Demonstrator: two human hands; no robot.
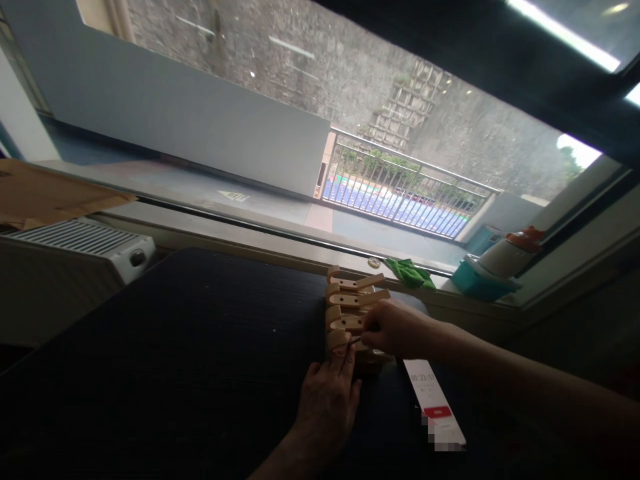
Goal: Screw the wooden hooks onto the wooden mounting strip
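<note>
A row of several light wooden hooks (345,301), each curled at one end and some with dark round holes, stands at the right part of a dark table. My left hand (327,400) is open, its fingers stretched forward and fingertips resting on the nearest hook (337,340). From the right, my right hand (393,327) reaches over the row, closed around a thin dark rod-like tool (355,341). The tool's tip points left and meets the nearest hook beside my left fingertips. Its handle is hidden in my right fist.
A phone (434,400) with a lit timer screen lies right of my left hand. On the windowsill are a green cloth (411,273), a roll of tape (374,263) and a teal box (480,279). A radiator (75,267) bounds the dark table (200,347) on the left.
</note>
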